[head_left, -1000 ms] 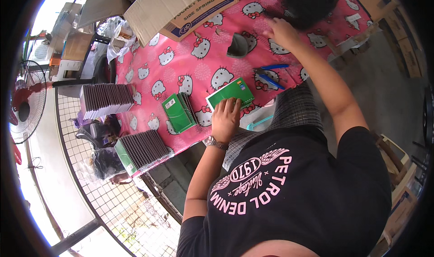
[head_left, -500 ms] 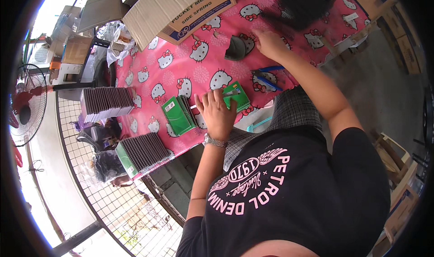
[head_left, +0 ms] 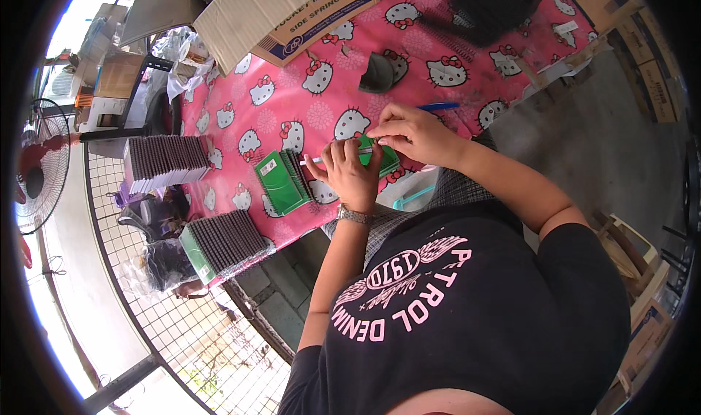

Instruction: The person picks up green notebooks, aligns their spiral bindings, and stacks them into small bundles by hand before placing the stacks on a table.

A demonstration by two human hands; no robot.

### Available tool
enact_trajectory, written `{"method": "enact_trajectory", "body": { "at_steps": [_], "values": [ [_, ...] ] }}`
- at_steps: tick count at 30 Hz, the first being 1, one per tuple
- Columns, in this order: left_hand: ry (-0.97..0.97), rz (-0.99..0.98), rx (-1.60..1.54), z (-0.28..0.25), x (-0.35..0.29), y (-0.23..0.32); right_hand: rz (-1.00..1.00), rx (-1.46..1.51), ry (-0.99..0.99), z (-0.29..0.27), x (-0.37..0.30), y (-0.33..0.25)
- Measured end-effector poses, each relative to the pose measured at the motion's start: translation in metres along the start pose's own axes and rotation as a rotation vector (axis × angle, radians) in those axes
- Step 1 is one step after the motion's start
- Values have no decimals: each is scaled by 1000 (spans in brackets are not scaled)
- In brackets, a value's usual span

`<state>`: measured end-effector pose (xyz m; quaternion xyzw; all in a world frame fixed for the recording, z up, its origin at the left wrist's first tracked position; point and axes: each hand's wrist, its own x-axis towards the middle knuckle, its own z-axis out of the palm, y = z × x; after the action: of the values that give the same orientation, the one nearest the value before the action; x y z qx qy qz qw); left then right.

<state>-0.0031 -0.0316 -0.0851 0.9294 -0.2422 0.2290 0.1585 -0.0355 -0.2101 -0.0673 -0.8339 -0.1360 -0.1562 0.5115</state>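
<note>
A green spiral notebook (head_left: 387, 164) lies near the table's front edge, partly covered by my hands. Above it, my left hand (head_left: 353, 169) is closed round a slim white stick-like tool (head_left: 312, 161); its far end is hidden among the fingers. My right hand (head_left: 418, 134) meets the left one at the notebook's far edge, thumb and forefinger pinched together. Whatever they pinch is too small to make out. Just beyond the right hand shows a blue handle of the pliers (head_left: 441, 107). Left of my left hand lies a small pile of green notebooks (head_left: 282, 184).
Two rows of spiral notebooks (head_left: 166, 164) (head_left: 228, 241) stand at the table's left edge. A dark grey curved piece (head_left: 377, 74) lies mid-table. Black spiral coils (head_left: 482, 12) are heaped at the far right. An open cardboard box (head_left: 321, 17) sits at the back.
My right hand has come back from beside the dark grey piece to my left hand, its fingers now pinched and partly covering the pliers. The left hand stays over the notebook.
</note>
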Motion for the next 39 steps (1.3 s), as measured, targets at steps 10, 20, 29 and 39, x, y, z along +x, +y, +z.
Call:
{"method": "enact_trajectory", "body": {
  "at_steps": [10,20,29,39],
  "values": [
    [-69,28,-24,-2,3,-10,35,87,-32,5,-2,-6],
    [-128,51,36,-2,-1,-12,40,74,-236,-5,7,5],
    [-241,143,-52,-27,0,-9,232,-205,-291,-10,6,-32],
    [-237,77,-266,-23,2,-12,108,-250,-242,-3,12,-26]
  ]
}}
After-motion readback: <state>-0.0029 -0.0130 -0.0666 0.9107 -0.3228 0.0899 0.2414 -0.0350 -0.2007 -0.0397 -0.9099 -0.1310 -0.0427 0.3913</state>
